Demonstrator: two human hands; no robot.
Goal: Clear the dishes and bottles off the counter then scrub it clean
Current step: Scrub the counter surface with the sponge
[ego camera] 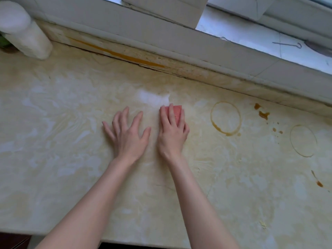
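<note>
Right hand (172, 131) grips pink sponge (177, 114) on counter (68, 126); left hand (128, 136) flat, released; white container (28, 38) contents unseen.

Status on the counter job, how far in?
Done: no dishes on the visible counter, only a blurred white cylinder back left. In hand: right hand grips the pink sponge, left hand flat beside it. Left: dark ring stain, fainter ring and brown splotches to the right.
</note>
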